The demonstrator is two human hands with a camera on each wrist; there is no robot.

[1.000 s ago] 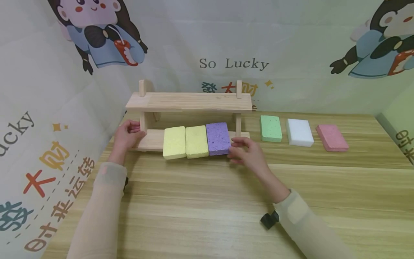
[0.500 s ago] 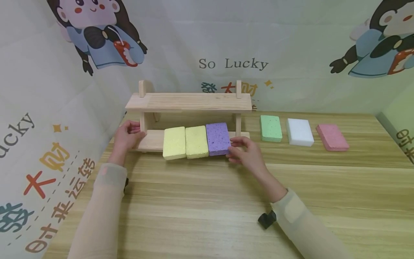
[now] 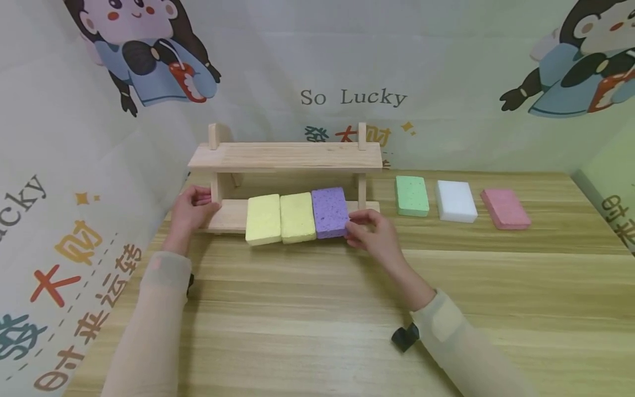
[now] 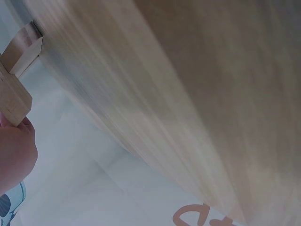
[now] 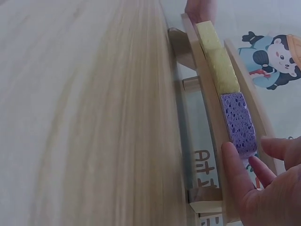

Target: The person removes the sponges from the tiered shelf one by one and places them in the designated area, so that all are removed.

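Observation:
In the head view a small two-tier wooden shelf (image 3: 285, 157) stands on the table. Across its lower board lie two yellow sponges (image 3: 263, 219) and a purple sponge (image 3: 329, 212), side by side, their near ends overhanging the front edge. My left hand (image 3: 190, 212) grips the shelf's left upright; in the left wrist view part of that hand (image 4: 16, 155) shows below a wooden end. My right hand (image 3: 379, 237) has its fingertips against the purple sponge's right near corner. In the right wrist view a finger (image 5: 235, 162) touches that sponge's end, with the thumb spread apart.
To the right of the shelf a green sponge (image 3: 412, 196), a white sponge (image 3: 456, 201) and a pink sponge (image 3: 505, 209) lie in a row on the wood-grain table (image 3: 297, 320). A printed cloth backdrop (image 3: 278, 55) rises behind and along the left.
The head view has shifted slightly, so everything sits a little further left in it. My right forearm has edged left; the hands and the sponges hold their places on the shelf.

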